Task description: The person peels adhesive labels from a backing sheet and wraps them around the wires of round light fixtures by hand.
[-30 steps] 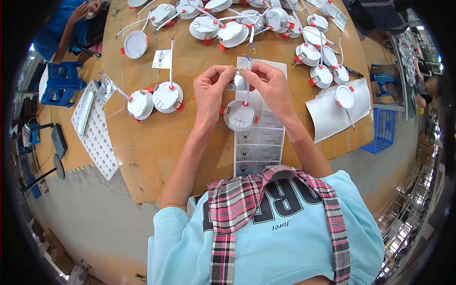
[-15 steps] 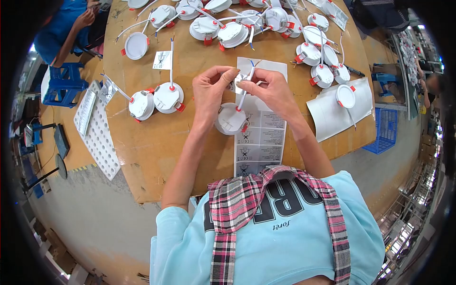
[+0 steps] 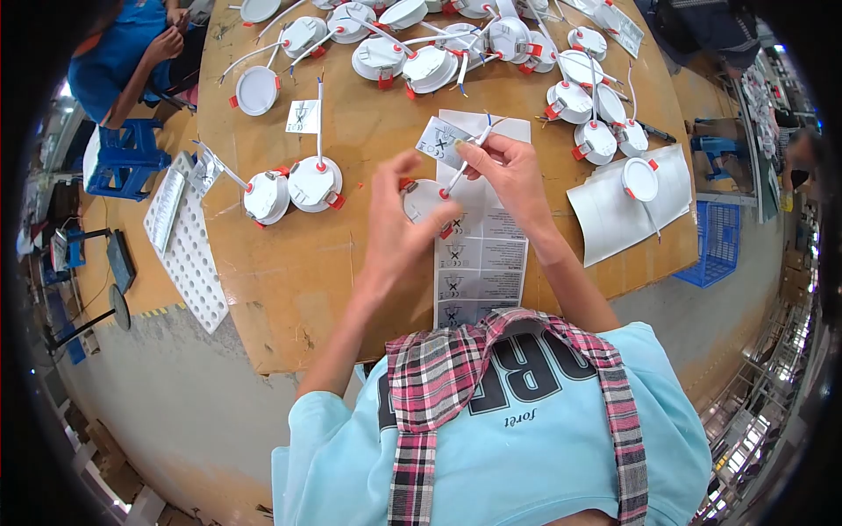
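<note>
My right hand [image 3: 513, 180] pinches the white cable [image 3: 457, 180] of a round downlight, where a printed label [image 3: 440, 142] sticks out from the cable to the left. Bare wire ends rise above the fingers. The downlight [image 3: 422, 200] lies on the table back side up, with red-tipped clips at its edge. Around its left and near sides is my left hand [image 3: 395, 223], thumb and fingers spread; I cannot tell whether it touches the housing. A printed label sheet [image 3: 481, 254] lies under and beside the downlight.
Two downlights [image 3: 314, 184] stand to the left, cables tagged with labels. Several more [image 3: 430, 68] crowd the far side. At right, a downlight [image 3: 639, 180] rests on white sheets [image 3: 605, 223] near a black pen [image 3: 656, 133]. A co-worker [image 3: 123, 66] sits at far left.
My left hand has let go of the label and come down beside the downlight, opening. My right hand keeps the cable, and the label now shows flat to its left.
</note>
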The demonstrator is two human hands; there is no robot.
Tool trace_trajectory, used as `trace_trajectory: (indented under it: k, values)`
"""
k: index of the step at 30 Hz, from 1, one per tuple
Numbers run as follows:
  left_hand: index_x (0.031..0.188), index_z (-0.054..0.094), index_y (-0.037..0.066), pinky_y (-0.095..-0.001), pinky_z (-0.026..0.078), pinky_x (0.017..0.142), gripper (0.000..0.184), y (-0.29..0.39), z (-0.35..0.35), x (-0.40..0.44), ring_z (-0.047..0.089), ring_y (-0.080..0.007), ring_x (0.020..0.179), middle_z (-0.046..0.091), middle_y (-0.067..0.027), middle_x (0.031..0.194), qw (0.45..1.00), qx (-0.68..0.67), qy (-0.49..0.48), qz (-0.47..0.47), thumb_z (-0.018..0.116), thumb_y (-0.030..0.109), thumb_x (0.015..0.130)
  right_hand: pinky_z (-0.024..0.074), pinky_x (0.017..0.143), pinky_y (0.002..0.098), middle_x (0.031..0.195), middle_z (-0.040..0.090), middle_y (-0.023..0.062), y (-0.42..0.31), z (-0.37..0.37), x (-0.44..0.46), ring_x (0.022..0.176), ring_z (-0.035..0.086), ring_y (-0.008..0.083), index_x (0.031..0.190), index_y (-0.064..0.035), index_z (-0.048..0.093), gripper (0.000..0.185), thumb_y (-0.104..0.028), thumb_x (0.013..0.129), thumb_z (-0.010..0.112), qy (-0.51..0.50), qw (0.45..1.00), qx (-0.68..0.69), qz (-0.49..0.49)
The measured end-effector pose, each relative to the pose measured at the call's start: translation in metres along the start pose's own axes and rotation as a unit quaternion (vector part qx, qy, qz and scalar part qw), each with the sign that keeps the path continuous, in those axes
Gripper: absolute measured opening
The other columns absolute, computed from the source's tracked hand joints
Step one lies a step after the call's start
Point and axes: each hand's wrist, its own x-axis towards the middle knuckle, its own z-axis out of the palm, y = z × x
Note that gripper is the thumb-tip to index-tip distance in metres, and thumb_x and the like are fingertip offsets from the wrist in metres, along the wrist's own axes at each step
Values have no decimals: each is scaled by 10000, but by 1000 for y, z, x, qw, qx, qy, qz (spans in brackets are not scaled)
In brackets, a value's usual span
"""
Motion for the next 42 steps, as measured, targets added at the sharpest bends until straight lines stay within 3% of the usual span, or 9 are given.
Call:
trace_trajectory:
  k: [2, 5, 14, 20, 21, 25, 31, 36, 42]
  values:
    - [1279, 475, 14, -414, 396, 981, 682, 3, 7, -14, 484, -285, 1149, 525, -137, 1219, 988, 139, -20, 67, 808, 176, 706, 438, 586, 235, 703, 653, 47, 1, 0, 1, 637, 560, 73, 880, 38, 708, 268, -229, 864, 699, 0, 1000, -20, -6]
    - [1238, 499, 23, -442, 342, 995, 704, -3, 10, -17, 448, -319, 1159, 502, -139, 1212, 970, 211, -40, 111, 838, 240, 661, 413, 563, 246, 692, 648, 49, 2, 0, 1, 626, 536, 77, 866, 36, 711, 271, -234, 850, 711, -12, 998, -57, -34]
    - [1234, 519, 16, -417, 365, 1007, 624, -3, 6, -19, 479, -316, 1147, 520, -140, 1208, 972, 192, -52, 123, 799, 189, 704, 407, 573, 254, 718, 655, 52, 7, -2, -2, 647, 530, 78, 901, 32, 716, 269, -230, 838, 717, -14, 999, -36, -18]
    - [1267, 498, -21, -387, 365, 1013, 571, -4, 0, 4, 494, -257, 1165, 543, -159, 1209, 989, -140, 31, -22, 716, 201, 788, 433, 584, 251, 742, 667, 55, 5, 1, -3, 657, 549, 81, 916, 33, 711, 259, -220, 861, 705, -49, 998, -26, -22]
    - [1176, 578, -25, -327, 439, 900, 412, 6, 1, 11, 583, -175, 1009, 630, -119, 1100, 971, -226, 53, -53, 698, 191, 846, 442, 590, 251, 748, 669, 55, 5, 1, -3, 661, 554, 82, 917, 34, 709, 258, -219, 865, 703, -60, 997, -37, -25]
    - [921, 680, -3, -211, 448, 612, 135, -2, -2, 29, 570, -37, 693, 677, -7, 821, 953, -281, 15, -109, 669, 130, 902, 475, 621, 254, 769, 675, 56, -1, 6, -7, 686, 581, 84, 941, 39, 703, 263, -216, 872, 700, -74, 996, -19, -49]
    - [932, 677, 14, -230, 448, 757, 95, -8, 5, 28, 577, -62, 793, 672, -10, 864, 926, -359, 5, -118, 662, 104, 904, 491, 641, 259, 789, 668, 48, -1, 8, -7, 697, 595, 84, 929, 23, 682, 226, -189, 859, 713, -61, 997, 36, -28]
    - [925, 674, 15, -221, 444, 762, 93, -11, 6, 30, 576, -56, 813, 671, -9, 871, 928, -353, 5, -117, 665, 105, 904, 489, 664, 243, 790, 645, 30, 3, 3, 0, 719, 591, 72, 914, 1, 638, 195, -165, 848, 717, -79, 996, 8, -29]
    - [935, 671, 18, -213, 445, 747, 87, -9, 9, 29, 580, -54, 790, 676, -8, 878, 932, -345, -9, -114, 657, 100, 910, 482, 685, 238, 858, 626, -7, 5, -1, -3, 789, 578, 58, 947, -26, 617, 191, -163, 855, 711, -126, 987, 94, 28]
